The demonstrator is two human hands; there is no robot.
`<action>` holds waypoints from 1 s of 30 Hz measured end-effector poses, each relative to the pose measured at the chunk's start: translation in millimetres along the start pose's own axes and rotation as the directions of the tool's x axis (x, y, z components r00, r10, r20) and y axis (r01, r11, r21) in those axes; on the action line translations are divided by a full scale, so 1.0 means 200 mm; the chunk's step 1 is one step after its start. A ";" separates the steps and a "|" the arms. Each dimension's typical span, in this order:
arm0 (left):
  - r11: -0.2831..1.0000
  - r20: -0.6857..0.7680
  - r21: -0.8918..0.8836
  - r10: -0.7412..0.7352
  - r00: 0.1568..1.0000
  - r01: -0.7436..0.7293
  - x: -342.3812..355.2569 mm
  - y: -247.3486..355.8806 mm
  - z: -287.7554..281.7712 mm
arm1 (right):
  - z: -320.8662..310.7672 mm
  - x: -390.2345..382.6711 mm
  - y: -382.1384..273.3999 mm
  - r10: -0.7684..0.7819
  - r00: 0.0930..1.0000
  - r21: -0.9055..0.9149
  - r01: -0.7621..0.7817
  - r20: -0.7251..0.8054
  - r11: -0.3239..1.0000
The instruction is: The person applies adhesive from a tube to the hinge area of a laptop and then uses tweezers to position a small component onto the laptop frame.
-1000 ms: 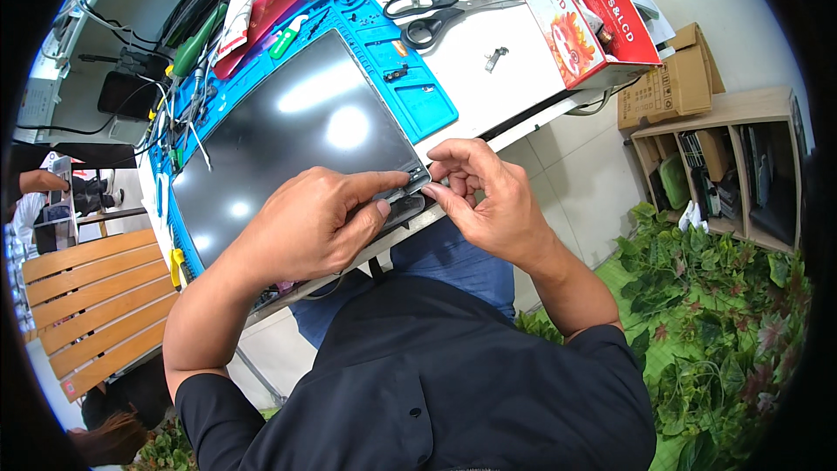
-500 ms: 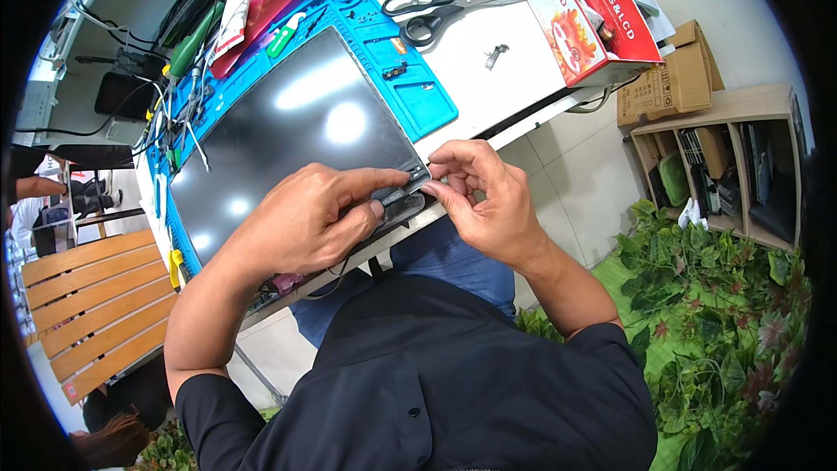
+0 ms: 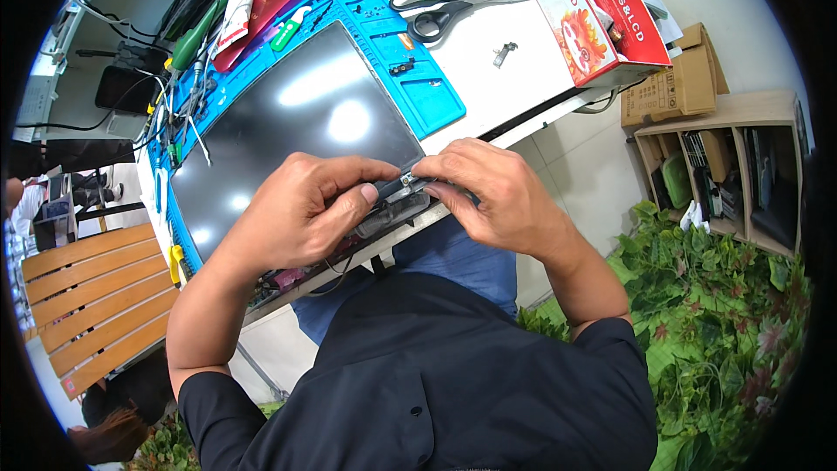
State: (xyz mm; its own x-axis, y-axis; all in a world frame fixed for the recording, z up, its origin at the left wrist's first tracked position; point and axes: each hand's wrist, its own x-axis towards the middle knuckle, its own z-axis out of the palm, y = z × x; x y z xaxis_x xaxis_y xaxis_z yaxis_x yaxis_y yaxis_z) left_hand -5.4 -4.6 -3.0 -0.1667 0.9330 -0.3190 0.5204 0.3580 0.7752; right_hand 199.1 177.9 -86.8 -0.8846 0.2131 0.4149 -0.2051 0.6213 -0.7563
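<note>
The person works at the near corner of a dark laptop screen panel that lies flat on a blue repair mat on the white surface. The left hand rests on the panel's near edge, its thumb and forefinger closed on a small metal hinge part. The right hand meets it from the other side, fingers pinched together on the same part. The panel's corner lies close to the surface edge. If the hands press or twist too strongly, the thin panel may crack, or the small part may slip and fall to the floor. Scissors and a red carton box lie well apart.
</note>
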 end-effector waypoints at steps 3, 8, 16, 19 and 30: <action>0.998 0.007 0.058 0.032 0.999 -0.032 0.00 -0.02 0.01 | -0.01 0.02 0.01 -0.041 0.999 -0.035 0.041 0.019 0.999; 0.999 0.037 0.030 -0.032 0.999 0.031 0.00 0.01 0.02 | -0.01 0.02 0.00 0.027 0.999 0.038 -0.028 0.018 0.999; 0.986 0.045 0.150 0.072 0.996 -0.078 0.01 0.04 0.02 | 0.01 -0.01 0.01 0.088 0.996 0.075 -0.086 -0.023 0.994; 0.986 0.036 0.135 0.097 0.995 -0.101 0.01 0.02 0.03 | 0.02 -0.01 0.02 0.093 0.995 0.088 -0.090 -0.027 0.992; 0.973 0.088 0.214 0.063 0.994 -0.081 0.02 0.07 0.00 | 0.02 -0.02 0.00 0.123 0.992 0.098 -0.120 -0.026 0.988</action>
State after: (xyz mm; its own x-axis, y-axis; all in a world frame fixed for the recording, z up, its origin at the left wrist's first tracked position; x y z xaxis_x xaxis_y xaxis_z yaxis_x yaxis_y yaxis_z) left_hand 1.3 3.7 5.7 -0.0594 0.9470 -0.3158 0.6997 0.2651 0.6635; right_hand 201.6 174.2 -91.6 -0.8919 0.3076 0.3314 -0.1372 0.5142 -0.8466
